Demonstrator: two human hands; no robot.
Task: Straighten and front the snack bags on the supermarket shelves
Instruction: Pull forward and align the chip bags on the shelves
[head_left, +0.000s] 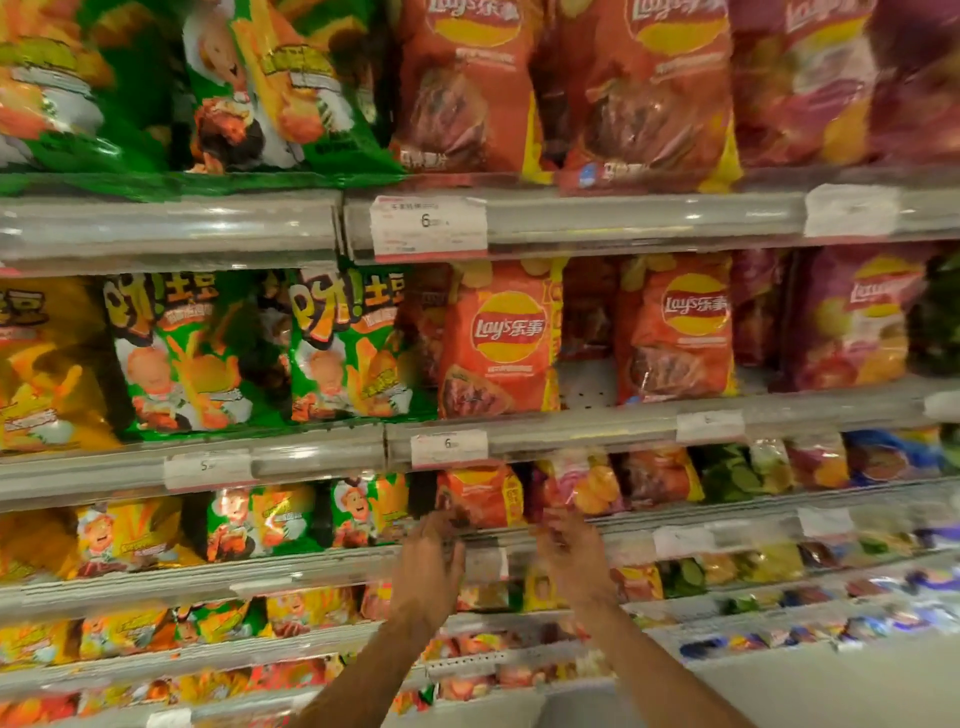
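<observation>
On the third shelf down stands a small red Lay's bag (480, 493), with a pink-purple Lay's bag (579, 480) to its right. My left hand (431, 553) reaches up, and its fingertips close on the red bag's lower left corner. The fingers of my right hand (571, 551) curl around the bottom edge of the pink-purple bag. Both hands are blurred by motion. On the shelf above, a larger red Lay's bag (498, 338) stands facing out, with a gap to its right.
Green potato-stick bags (192, 353) and yellow ones (47, 364) fill the shelves at left. More red and purple Lay's bags (857, 317) stand to the right. Price tags (449, 448) hang on the clear shelf rails (597, 431). Lower shelves hold several small bags.
</observation>
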